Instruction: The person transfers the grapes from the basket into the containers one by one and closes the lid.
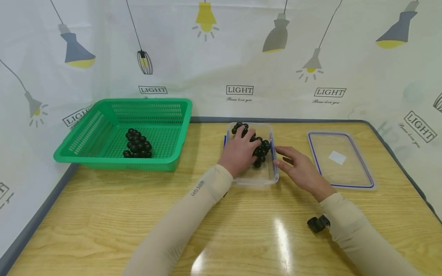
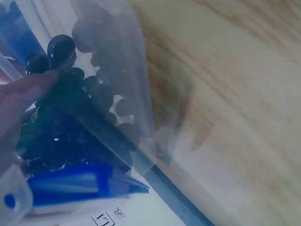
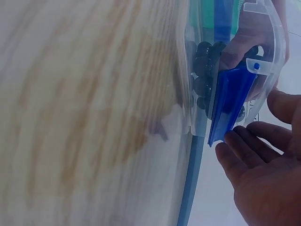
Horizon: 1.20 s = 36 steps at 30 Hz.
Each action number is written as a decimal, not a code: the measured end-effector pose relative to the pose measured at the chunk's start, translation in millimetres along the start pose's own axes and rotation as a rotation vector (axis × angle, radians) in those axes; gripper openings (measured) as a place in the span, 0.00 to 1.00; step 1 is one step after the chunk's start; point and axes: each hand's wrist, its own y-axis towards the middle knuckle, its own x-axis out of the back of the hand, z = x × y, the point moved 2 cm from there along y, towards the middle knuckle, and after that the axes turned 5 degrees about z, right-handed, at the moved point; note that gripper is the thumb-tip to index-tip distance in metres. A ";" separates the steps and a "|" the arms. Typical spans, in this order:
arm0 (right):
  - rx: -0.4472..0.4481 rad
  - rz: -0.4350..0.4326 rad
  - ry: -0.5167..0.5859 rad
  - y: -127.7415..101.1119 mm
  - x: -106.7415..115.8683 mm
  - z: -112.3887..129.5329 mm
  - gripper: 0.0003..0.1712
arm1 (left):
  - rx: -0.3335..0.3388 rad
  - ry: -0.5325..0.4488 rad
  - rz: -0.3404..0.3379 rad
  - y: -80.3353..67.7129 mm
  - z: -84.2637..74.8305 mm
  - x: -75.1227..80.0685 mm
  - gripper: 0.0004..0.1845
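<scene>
A bunch of dark grapes (image 1: 262, 151) lies in a clear plastic container (image 1: 255, 175). My left hand (image 1: 237, 152) reaches in from the near left and grips the bunch from above, fingers spread and bent over it. In the left wrist view its thumb (image 2: 28, 92) presses against the grapes, seen partly through the plastic wall. Beside the container's right wall is my right hand (image 1: 300, 168), its fingers loosely extended. The right wrist view has those fingertips right at a blue side latch (image 3: 233, 101), which hangs folded down. The palm hides part of the bunch.
At the left stands a green basket (image 1: 124, 161) with another bunch of dark grapes (image 1: 138, 145) inside. A clear lid (image 1: 352, 174) with a blue seal and a white label lies to the right. A patterned backdrop (image 1: 207, 69) rises behind the wooden table (image 1: 121, 214).
</scene>
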 end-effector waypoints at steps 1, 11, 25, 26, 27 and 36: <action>0.003 -0.002 0.001 0.1 0.0 0.0 0.32 | -0.001 -0.004 0.007 -0.5 1.0 0.8 0.29; 0.008 -0.008 0.010 -2.3 2.0 1.1 0.32 | 0.004 -0.165 -0.016 -21.9 32.3 54.8 0.38; 0.007 -0.002 -0.001 -1.7 3.8 0.7 0.32 | 0.439 -0.470 0.056 -114.6 210.3 93.9 0.38; 0.008 -0.001 0.004 -1.9 3.7 0.8 0.32 | 0.460 -0.473 0.086 -119.4 218.9 88.5 0.40; 0.006 0.002 0.006 -1.9 3.4 0.9 0.32 | 0.476 -0.476 0.116 -123.9 226.4 83.4 0.41; 0.009 0.006 0.013 0.4 -0.3 -0.2 0.33 | 0.553 -0.536 0.389 -150.1 262.7 44.4 0.49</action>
